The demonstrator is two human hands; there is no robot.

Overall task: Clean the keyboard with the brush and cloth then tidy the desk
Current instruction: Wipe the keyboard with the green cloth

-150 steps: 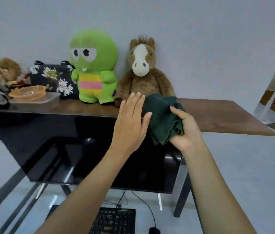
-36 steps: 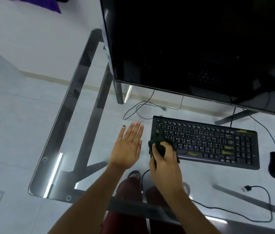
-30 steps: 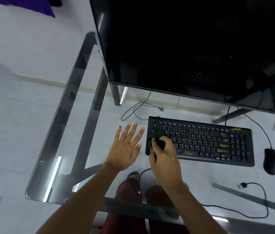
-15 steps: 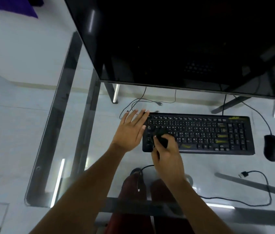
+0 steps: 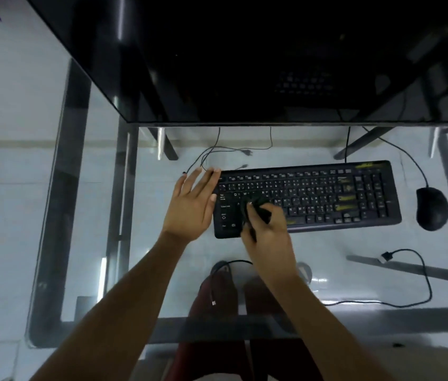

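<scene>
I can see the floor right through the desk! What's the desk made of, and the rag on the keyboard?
The desk looks like clear, shiny glass on dark metal bars: floor and legs show through it. The rag in the right hand looks like soft dark cloth, bunched and matte. The keyboard is probably dull black plastic.

White legends are seen on the keycaps of the flat black plastic keyboard (image 5: 327,196) lying on the glass desk. In the letter rows, Q, W, R, T, Y and U can just be picked out, then G and K lower down, and N and M below those. Small white marks are carried on the left-edge keys, one looking like "Caps Lock", but they are too blurred to be read with confidence. Yellow-green smears are noted on the right-hand keys; no words are formed by them.
</scene>
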